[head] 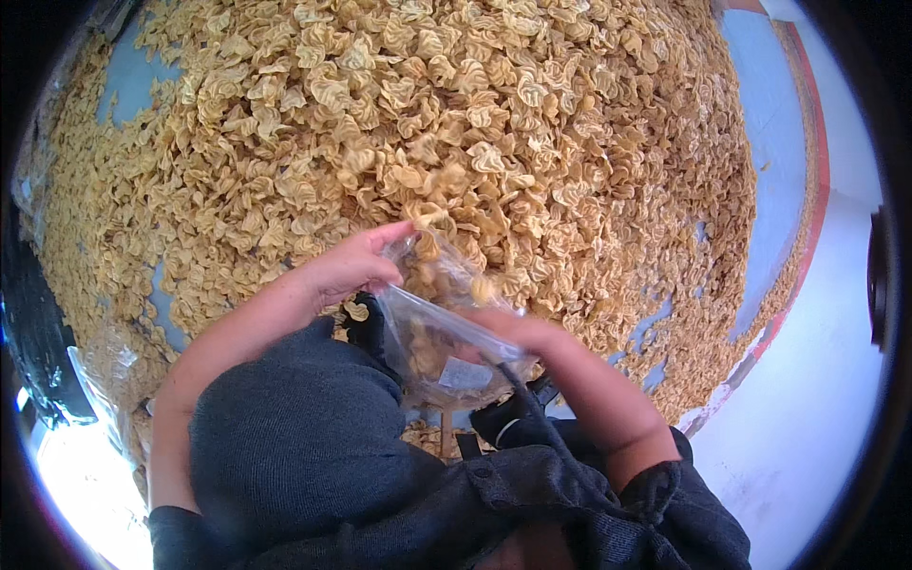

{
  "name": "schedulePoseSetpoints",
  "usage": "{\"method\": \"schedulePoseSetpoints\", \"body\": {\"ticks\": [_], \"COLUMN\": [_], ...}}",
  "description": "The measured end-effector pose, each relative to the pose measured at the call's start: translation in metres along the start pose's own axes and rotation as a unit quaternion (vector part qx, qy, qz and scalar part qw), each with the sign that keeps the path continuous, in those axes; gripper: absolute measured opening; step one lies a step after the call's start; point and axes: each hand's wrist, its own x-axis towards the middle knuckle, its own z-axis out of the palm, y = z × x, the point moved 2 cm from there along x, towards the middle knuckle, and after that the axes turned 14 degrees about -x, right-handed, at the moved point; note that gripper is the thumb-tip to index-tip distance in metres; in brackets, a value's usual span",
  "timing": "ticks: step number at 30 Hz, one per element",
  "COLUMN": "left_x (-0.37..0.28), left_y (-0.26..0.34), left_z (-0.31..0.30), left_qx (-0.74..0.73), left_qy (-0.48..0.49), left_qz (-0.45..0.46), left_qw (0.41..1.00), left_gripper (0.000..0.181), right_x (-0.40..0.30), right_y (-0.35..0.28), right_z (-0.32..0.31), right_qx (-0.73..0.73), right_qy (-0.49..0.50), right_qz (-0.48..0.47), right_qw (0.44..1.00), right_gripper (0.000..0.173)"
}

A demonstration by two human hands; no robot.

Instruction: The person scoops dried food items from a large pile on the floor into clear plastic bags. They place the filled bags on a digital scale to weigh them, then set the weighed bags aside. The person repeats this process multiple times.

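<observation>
A clear plastic bag lies tilted before me, with some wavy, ridged chips inside. My left hand grips the bag's rim on its left side, thumb and fingers pinching the film. At the bag's mouth, my right hand is blurred and partly covered by the film. Whether its fingers hold anything cannot be made out. Through the plastic shows a whitish label low in the bag. Just beyond both hands spreads a large heap of yellow-brown ridged chips.
Pale blue floor or sheeting shows at the right, bordered by a red strip and a white wall. More clear plastic lies at the left beside a black glossy surface. A dark strap hangs near my right forearm.
</observation>
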Motion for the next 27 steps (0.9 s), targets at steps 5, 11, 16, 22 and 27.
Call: {"method": "schedulePoseSetpoints", "body": {"ticks": [5, 11, 16, 22, 27], "left_x": [0.013, 0.036, 0.067, 0.066, 0.037], "left_y": [-0.016, -0.007, 0.014, 0.024, 0.03], "left_z": [-0.016, -0.043, -0.05, -0.05, -0.024], "left_qx": [0.044, -0.01, -0.02, -0.157, -0.063], "left_qy": [0.033, 0.076, 0.053, 0.088, 0.009], "left_qz": [-0.074, 0.024, 0.083, 0.071, 0.105], "left_qw": [0.996, 0.997, 0.995, 0.981, 0.992], "left_gripper": [0.083, 0.081, 0.067, 0.042, 0.051], "right_x": [-0.079, -0.002, 0.029, 0.055, 0.06], "right_y": [0.095, 0.093, 0.031, -0.04, -0.024], "right_z": [-0.027, -0.083, -0.212, -0.173, -0.06], "right_qx": [0.157, 0.3, 0.288, 0.095, -0.135], "right_qy": [0.61, 0.657, 0.593, 0.324, -0.054], "right_qz": [0.137, 0.153, -0.013, -0.087, 0.02], "right_qw": [0.765, 0.675, 0.752, 0.937, 0.989], "right_gripper": [0.077, 0.112, 0.116, 0.095, 0.066]}}
